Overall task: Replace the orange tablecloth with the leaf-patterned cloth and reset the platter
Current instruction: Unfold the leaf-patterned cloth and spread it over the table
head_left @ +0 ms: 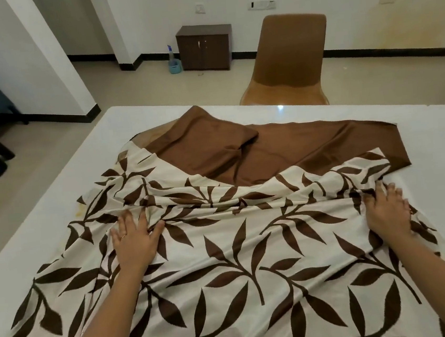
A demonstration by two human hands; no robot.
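A left hand [134, 240] and a right hand [387, 210] are pressing spread fingers onto a bunched leaf-patterned cloth [239, 262] lying across a white table [51, 172].

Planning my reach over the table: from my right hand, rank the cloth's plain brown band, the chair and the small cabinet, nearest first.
1. Plain brown band, just ahead of the right hand, on the table.
2. Chair, beyond the table's far edge.
3. Cabinet, farthest back, to the left.
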